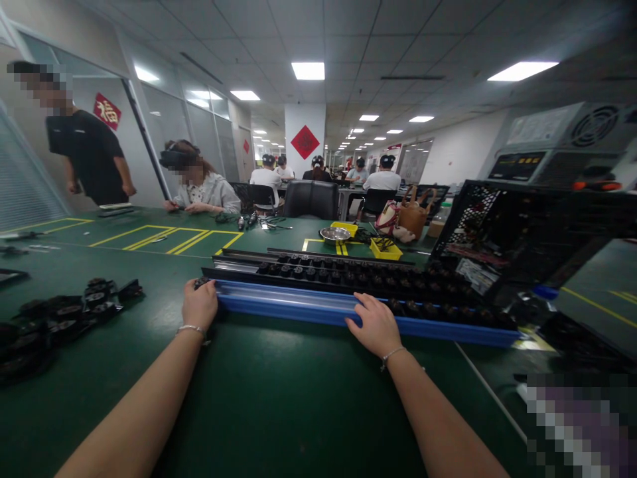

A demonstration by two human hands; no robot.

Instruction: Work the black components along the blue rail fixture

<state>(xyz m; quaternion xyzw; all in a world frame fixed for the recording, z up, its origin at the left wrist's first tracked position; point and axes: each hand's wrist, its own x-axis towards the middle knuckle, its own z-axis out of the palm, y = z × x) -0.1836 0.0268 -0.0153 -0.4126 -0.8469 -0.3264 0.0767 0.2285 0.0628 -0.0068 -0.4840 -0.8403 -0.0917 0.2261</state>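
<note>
A long blue channel (288, 300) lies crosswise in front of me, its right part filled with a row of small black round parts (438, 309). My left hand (200, 305) is at the channel's left end, its fingers closed around a small black part (201, 282) that is mostly hidden. My right hand (375, 323) grips the channel's near wall, thumb on the front and fingers over the rim. Behind it lie black channels (233, 273) with more rows of these round parts.
A pile of black parts (64, 312) lies on the green table (279, 405) at left. An open computer case (527, 232) stands at right, near a clear bottle with a blue cap (545, 292). Farther back are a metal bowl (335, 234), yellow trays (385, 249) and a seated person (204, 189).
</note>
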